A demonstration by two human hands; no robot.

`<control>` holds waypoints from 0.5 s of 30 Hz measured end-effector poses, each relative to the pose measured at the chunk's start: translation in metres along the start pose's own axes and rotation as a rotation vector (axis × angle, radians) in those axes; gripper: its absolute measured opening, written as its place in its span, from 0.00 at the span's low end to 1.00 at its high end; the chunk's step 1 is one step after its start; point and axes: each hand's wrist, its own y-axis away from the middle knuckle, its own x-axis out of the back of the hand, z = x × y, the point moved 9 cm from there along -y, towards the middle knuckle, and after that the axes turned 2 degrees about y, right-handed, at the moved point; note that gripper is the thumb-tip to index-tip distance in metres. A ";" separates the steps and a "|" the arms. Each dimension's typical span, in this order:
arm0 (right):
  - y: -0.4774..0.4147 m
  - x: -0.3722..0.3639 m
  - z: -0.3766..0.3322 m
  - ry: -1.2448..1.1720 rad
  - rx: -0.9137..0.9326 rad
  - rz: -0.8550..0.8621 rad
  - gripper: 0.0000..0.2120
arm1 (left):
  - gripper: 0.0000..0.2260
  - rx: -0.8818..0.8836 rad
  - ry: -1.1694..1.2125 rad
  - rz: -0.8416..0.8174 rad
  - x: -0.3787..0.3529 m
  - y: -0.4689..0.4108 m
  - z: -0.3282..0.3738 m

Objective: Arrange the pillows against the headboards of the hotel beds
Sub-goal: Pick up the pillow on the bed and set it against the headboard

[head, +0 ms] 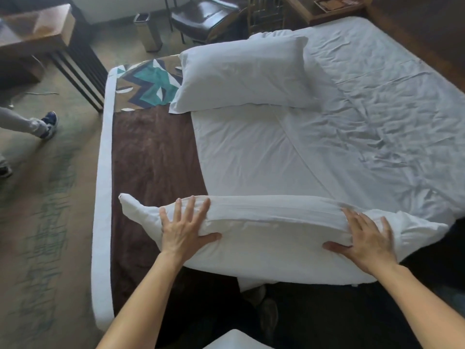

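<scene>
Just the one wide-angle view, head-worn, looking forward and steeply down across the bed from its near side. It's close in, carpet curving away on the left.

On the bed, the near pillow lies along the front edge, the far pillow behind it, overlapping the bed runner at left.
</scene>
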 end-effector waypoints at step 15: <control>-0.075 0.034 -0.035 0.091 0.001 0.177 0.36 | 0.28 -0.193 -0.019 -0.031 0.010 -0.120 0.005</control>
